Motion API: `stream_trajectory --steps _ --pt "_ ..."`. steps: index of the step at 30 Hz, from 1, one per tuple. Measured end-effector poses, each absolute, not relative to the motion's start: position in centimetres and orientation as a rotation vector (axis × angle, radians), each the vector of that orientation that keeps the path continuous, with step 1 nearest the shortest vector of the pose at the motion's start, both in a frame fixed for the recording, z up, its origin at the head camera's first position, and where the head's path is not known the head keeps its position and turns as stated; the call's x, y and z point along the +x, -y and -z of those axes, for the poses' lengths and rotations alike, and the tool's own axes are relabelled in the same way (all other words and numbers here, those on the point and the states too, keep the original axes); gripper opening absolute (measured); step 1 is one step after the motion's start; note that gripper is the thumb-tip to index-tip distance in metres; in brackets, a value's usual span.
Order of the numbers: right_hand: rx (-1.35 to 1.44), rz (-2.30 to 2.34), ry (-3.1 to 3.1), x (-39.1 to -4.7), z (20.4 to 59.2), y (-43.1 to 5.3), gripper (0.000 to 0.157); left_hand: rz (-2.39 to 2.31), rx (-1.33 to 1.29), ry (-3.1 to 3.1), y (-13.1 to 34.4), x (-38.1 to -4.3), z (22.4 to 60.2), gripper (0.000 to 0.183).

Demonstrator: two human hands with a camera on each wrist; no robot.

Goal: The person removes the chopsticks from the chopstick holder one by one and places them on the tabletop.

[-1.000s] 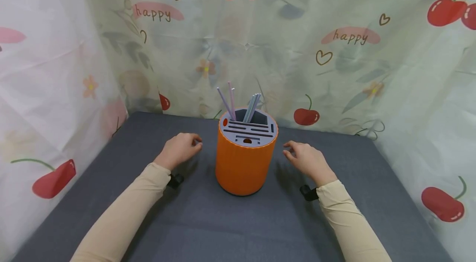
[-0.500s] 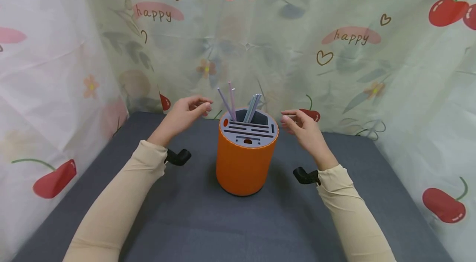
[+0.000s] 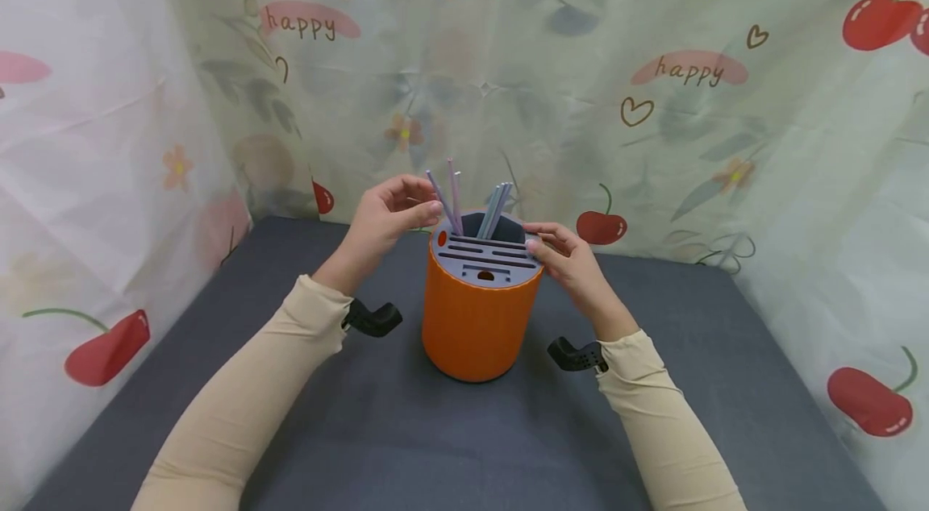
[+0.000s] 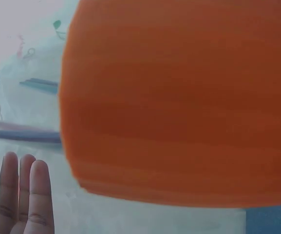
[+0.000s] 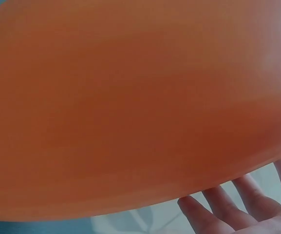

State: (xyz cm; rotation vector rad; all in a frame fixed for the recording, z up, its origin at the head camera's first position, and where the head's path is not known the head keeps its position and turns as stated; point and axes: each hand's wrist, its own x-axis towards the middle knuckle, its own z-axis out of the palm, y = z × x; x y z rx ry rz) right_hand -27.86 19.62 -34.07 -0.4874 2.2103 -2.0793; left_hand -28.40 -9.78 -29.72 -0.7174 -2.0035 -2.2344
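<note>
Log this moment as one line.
left hand: beside thin purple stick, contact unclear; right hand: at orange cylindrical holder, contact unclear; holder: upright on dark grey tabletop

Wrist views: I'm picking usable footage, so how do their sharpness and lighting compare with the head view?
Head view: orange holder fairly sharp, soft shadows on the dark tabletop; left wrist: backdrop washed out at upper left, holder's side soft; right wrist: holder soft, with a pale sheen at its upper right.

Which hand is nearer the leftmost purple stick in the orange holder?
Left. The left hand is close beside the leftmost purple stick, contact unclear; the right hand is across the top, at the right rim of the orange holder.
</note>
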Motion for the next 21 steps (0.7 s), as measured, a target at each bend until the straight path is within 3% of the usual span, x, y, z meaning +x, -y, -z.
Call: stream_trajectory --steps 15,21 --pt "-0.467 2.137 -2.166 -27.8 34.8 -19.4 0.036 2.135 -0.709 2.085 8.8 -28.6 29.9 0.012" --pt "-0.444 2.146 -2.163 -27.9 34.9 -19.4 0.038 2.09 -0.791 1.996 8.8 -28.5 27.9 0.011"
